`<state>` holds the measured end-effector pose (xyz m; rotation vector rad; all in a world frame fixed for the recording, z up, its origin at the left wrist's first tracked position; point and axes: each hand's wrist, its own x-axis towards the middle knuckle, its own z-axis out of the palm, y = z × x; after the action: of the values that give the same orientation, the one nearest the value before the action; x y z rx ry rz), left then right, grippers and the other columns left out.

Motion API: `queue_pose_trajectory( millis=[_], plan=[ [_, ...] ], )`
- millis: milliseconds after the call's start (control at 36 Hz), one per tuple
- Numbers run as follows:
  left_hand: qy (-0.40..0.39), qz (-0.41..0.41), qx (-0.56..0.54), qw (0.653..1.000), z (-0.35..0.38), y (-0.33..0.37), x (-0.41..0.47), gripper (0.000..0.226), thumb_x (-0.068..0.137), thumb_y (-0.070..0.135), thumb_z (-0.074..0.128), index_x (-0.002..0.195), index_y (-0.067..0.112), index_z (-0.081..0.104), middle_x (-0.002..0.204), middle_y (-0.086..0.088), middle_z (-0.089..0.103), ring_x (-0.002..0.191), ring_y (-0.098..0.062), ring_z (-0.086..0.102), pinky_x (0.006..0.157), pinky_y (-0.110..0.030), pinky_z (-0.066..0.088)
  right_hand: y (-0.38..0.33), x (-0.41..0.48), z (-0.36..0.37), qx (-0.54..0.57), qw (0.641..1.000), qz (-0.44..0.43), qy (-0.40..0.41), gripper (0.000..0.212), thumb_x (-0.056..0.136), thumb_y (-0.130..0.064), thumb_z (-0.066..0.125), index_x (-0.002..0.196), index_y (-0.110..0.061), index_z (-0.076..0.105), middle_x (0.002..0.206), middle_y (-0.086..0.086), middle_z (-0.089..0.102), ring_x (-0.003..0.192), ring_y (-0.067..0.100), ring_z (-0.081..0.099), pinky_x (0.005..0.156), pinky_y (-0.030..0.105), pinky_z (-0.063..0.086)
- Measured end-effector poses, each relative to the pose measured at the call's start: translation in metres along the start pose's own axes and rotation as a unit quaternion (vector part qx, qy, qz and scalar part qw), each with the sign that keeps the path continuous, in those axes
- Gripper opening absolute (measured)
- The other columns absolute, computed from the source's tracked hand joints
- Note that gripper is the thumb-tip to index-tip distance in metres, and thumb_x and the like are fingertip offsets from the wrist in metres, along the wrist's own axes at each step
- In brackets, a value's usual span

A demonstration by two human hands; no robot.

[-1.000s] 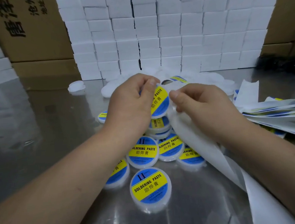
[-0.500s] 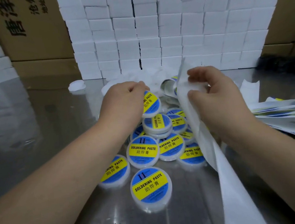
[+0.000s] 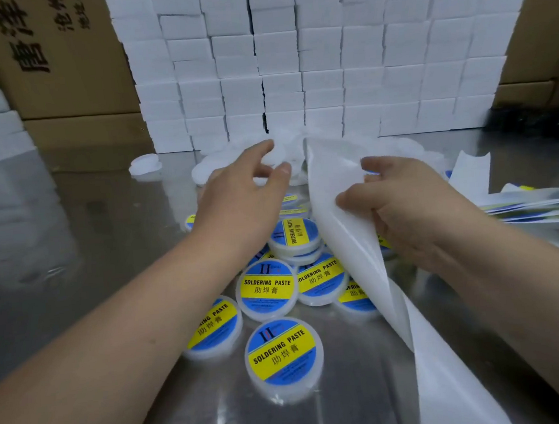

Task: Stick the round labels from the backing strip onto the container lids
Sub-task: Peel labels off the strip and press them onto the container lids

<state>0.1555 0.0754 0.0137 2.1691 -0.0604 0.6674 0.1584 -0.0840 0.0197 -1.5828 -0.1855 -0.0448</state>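
Observation:
Several round white containers with blue and yellow "SOLDERING PASTE" labels point(image 3: 283, 353) lie heaped on the shiny metal table point(image 3: 90, 262). Behind them sits a pile of plain white unlabelled lids point(image 3: 286, 153). My left hand point(image 3: 239, 195) hovers above the heap, fingers loosely spread toward the plain lids, holding nothing. My right hand point(image 3: 403, 207) grips the white backing strip point(image 3: 359, 248), which stands up in front of it and trails down to the lower right. No label shows on the strip's visible side.
A wall of stacked white boxes point(image 3: 318, 56) stands at the back, with brown cartons point(image 3: 55, 55) on the left and right. Used backing sheets point(image 3: 541, 209) are piled at the right. One lone white lid point(image 3: 145, 164) lies at the back left.
My left hand set down the labelled container it held and moved forward, now empty, toward the plain lids. My right hand lifted the backing strip upright and shifted right.

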Motion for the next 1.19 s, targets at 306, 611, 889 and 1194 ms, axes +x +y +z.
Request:
queue_pose_trajectory(
  millis=[306,611,889,1194],
  plan=[
    [-0.06,0.02,-0.163,0.985,0.001,0.004,-0.003,0.021,0.093,0.035,0.047,0.111,0.043,0.055,0.096,0.019,0.063,0.08,0.023,0.05,0.071,0.003,0.035,-0.002,-0.01,0.001,-0.169,0.967,-0.078,-0.172,0.042,0.049,-0.015,0.05,0.089,-0.01,0.062,0.075,0.001,0.059,0.066,0.014,0.053,0.063,0.029,0.039],
    [-0.069,0.067,-0.133,0.986,0.002,0.007,-0.011,0.034,0.091,0.033,0.054,0.064,0.052,0.063,0.075,0.026,0.065,0.074,0.01,0.056,0.066,-0.007,0.043,-0.004,-0.013,-0.002,-0.127,0.962,-0.055,-0.237,0.034,0.051,-0.011,0.047,0.081,-0.012,0.063,0.069,-0.001,0.057,0.064,0.011,0.052,0.057,0.025,0.039],
    [-0.007,0.146,-0.09,0.985,-0.001,0.015,-0.017,0.024,0.086,0.027,0.062,0.077,0.048,0.058,0.086,0.008,0.061,0.083,0.005,0.053,0.076,-0.013,0.041,-0.004,0.002,-0.001,0.034,0.991,0.052,-0.115,0.039,0.092,-0.041,0.043,0.076,-0.016,0.067,0.069,0.001,0.069,0.061,0.013,0.064,0.051,0.016,0.05],
    [-0.025,0.248,0.014,0.968,-0.001,0.024,-0.027,0.027,0.08,0.029,0.058,0.1,0.019,0.073,0.094,0.014,0.052,0.095,-0.008,0.053,0.089,-0.034,0.042,-0.005,0.001,-0.002,0.031,0.998,0.053,-0.021,0.023,0.087,-0.028,0.058,0.087,-0.006,0.063,0.066,0.004,0.064,0.061,0.015,0.062,0.073,0.032,0.053]
  ],
)
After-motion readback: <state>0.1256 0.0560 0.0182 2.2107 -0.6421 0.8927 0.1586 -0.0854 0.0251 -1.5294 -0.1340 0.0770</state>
